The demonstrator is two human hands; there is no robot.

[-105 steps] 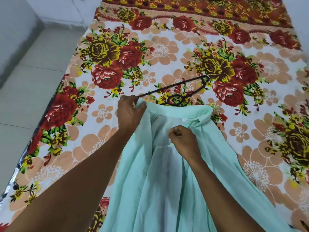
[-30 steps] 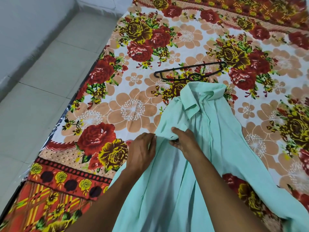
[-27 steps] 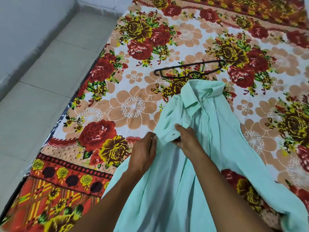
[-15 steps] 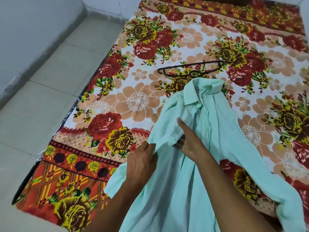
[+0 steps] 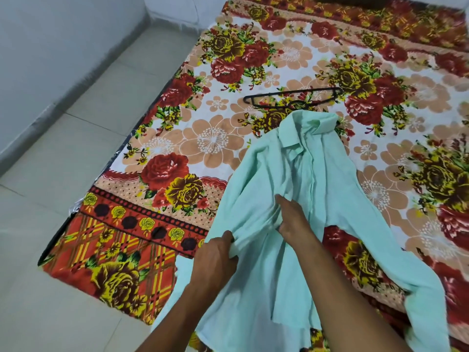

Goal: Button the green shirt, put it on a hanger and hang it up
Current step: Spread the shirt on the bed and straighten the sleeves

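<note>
Mint-green cotton gathered in both hands: left hand (image 5: 218, 257) gripping a bunched front edge, right hand (image 5: 291, 217) pinching the opposite placket of the pale green collared shirt (image 5: 317, 174), spread on the floral bed blanket (image 5: 203, 143). Buttoning step, apparently; next, button and hole to be aligned. Thin black hanger (image 5: 291, 97) just beyond collar. Compared with earlier, grip lower down the front.

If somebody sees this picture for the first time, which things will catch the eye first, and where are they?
First comes the loud floral bedsheet, red and yellow roses filling most of the view. On it lies the pale green shirt, collar away from the person, with the left hand gripping one front edge and the right hand holding the cloth at the middle. Just beyond the collar lies a thin black hanger.
</note>
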